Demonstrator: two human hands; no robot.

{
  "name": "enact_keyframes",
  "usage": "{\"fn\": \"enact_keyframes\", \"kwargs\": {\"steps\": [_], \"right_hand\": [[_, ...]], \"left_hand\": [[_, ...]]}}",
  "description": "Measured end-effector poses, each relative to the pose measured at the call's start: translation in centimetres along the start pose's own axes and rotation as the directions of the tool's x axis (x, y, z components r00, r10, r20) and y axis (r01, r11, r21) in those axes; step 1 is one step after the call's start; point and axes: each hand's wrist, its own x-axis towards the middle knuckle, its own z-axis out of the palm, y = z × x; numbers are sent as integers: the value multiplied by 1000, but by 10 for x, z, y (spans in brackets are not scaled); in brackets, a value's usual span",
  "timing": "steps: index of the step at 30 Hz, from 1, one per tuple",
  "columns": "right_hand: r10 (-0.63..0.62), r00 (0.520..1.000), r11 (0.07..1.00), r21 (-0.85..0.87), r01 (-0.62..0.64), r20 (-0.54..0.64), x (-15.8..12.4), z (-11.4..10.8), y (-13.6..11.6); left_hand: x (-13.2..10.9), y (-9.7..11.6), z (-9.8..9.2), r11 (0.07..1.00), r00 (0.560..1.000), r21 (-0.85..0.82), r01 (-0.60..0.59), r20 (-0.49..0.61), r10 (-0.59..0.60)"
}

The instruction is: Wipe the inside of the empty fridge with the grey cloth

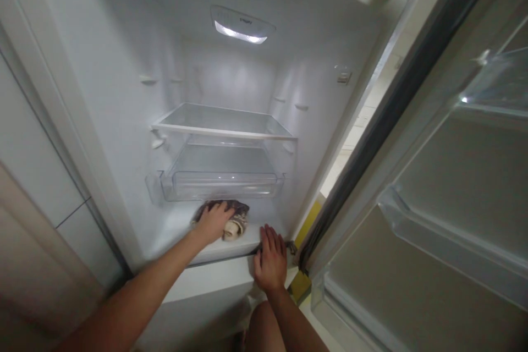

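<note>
Inside this white fridge [111, 99], beneath 1 clear drawer [225, 186], my left hand [213, 224] covers bunched cloth [236, 229], grip unclear; my right hand [271, 264] lies flat, empty.

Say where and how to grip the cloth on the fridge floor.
Take the cloth by its raised folds, probably best from the open front: it lies bunched, and the clear drawer is higher and farther back. The left hand rests on the cloth.

two hands [212, 224] [271, 261], one cloth [236, 224], one drawer [225, 185], one light [241, 32]
</note>
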Motion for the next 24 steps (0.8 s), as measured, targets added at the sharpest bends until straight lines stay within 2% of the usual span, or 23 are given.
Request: {"fn": "enact_keyframes", "kwargs": {"steps": [3, 6, 8, 11, 14, 16, 19, 22, 23, 24], "right_hand": [[-1, 1000, 1000, 3, 1, -11, 0, -1, 0], [6, 1000, 1000, -1, -6, -8, 0, 0, 0], [8, 1000, 1000, 0, -8, -8, 0, 0, -1], [-1, 1000, 1000, 1, 1, -15, 1, 0, -1], [-7, 1000, 1000, -11, 7, -12, 0, 0, 0], [-12, 1000, 1000, -24, 12, 2, 0, 1, 1], [-11, 1000, 999, -30, 11, 13, -1, 1, 1], [-1, 1000, 1000, -24, 1, 21, -2, 2, 1], [2, 1000, 1000, -23, -1, 24, -2, 2, 1], [4, 1000, 1000, -23, -3, 27, -2, 3, 1]], "left_hand": [[-12, -50, -10, 977, 978, 70, 203, -58, -199], [-11, -73, -13, 957, 958, 71, 281, -77, -276], [-4, -70, -11, 966, 965, 38, 255, -69, -252], [3, -45, -3, 988, 988, -63, 143, -52, -146], [1, -21, 0, 975, 999, -220, 11, -46, -22], [-6, -15, -2, 939, 998, -343, -28, -58, 8], [-22, -18, -11, 845, 994, -534, -23, -99, -36], [-51, -16, -16, 729, 986, -685, 6, -119, -120], [-63, -12, -15, 657, 978, -754, 32, -110, -175], [-76, -7, -13, 546, 965, -835, 70, -83, -250]]}}
